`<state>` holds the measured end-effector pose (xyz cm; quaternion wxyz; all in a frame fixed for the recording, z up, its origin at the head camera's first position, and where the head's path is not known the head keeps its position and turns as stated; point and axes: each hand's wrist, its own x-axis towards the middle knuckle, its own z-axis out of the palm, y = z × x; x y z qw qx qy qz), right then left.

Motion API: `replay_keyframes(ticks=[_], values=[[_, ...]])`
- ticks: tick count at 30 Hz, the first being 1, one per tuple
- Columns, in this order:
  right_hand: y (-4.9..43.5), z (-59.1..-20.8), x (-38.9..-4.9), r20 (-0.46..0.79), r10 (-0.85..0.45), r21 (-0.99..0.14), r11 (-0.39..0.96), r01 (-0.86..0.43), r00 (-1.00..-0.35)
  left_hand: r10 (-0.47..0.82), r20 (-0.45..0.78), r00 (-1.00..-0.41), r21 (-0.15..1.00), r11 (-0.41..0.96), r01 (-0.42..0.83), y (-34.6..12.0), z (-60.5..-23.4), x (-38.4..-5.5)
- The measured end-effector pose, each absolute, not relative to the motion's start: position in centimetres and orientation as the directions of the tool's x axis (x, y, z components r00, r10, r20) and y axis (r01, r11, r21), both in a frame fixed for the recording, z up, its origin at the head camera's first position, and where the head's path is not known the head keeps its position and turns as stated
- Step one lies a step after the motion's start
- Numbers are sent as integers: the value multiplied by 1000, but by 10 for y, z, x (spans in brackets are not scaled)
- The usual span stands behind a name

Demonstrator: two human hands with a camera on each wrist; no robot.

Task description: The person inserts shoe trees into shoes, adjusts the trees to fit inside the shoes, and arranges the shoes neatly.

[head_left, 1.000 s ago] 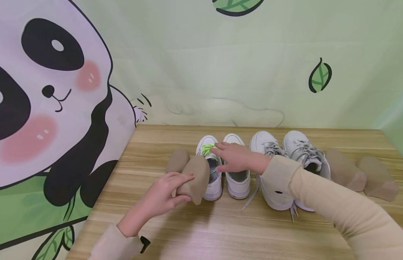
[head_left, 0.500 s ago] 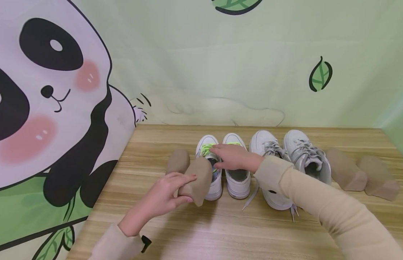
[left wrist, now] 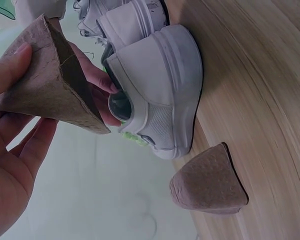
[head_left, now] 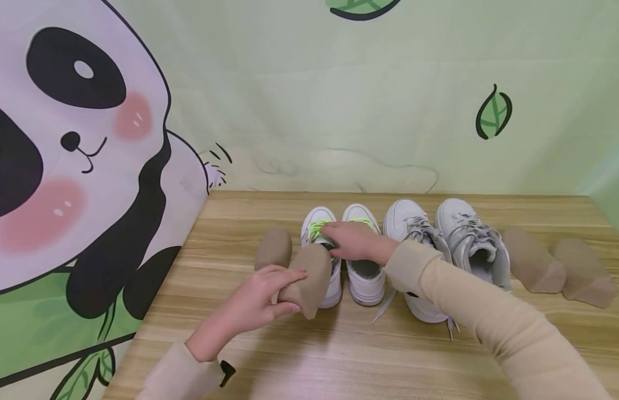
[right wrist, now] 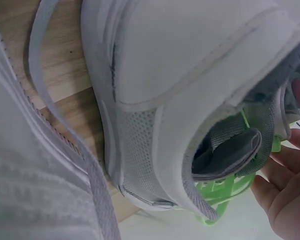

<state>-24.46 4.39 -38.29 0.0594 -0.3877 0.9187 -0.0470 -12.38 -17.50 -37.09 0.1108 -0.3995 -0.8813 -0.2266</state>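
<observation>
My left hand [head_left: 259, 300] holds a brown moulded-pulp shoe insert [head_left: 311, 280], thumb on one side and fingers on the other. The insert is tilted above the heel of the leftmost white sneaker [head_left: 319, 215], which has bright green laces. At that sneaker's opening is my right hand [head_left: 356, 240], pinching the tongue between thumb and fingers; the right wrist view shows this grip partly cut off at the edge. The matching green-laced sneaker [head_left: 366, 293] stands close beside it, partly under the right hand. A second insert [left wrist: 210, 182] lies on the wood to the left.
Right of the green-laced pair stand two larger white sneakers [head_left: 451, 214] with grey laces; loose lace ends trail on the wooden surface [head_left: 349, 355]. My right forearm passes over them. Two more brown inserts [head_left: 534, 264] lie at the far right. A printed curtain [head_left: 299, 111] hangs behind.
My left hand has moved slightly right with the insert, closer over the sneaker's heel. My right hand has moved slightly left and its fingers have closed at the sneaker's tongue.
</observation>
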Motion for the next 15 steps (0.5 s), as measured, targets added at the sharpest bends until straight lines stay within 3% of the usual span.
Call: replay_keyframes(ticks=[15], values=[[44, -393, -255, 41, -729, -148, 672, -725, -684, 681, 378, -627, 297, 553, 779, -167, -372, -127]])
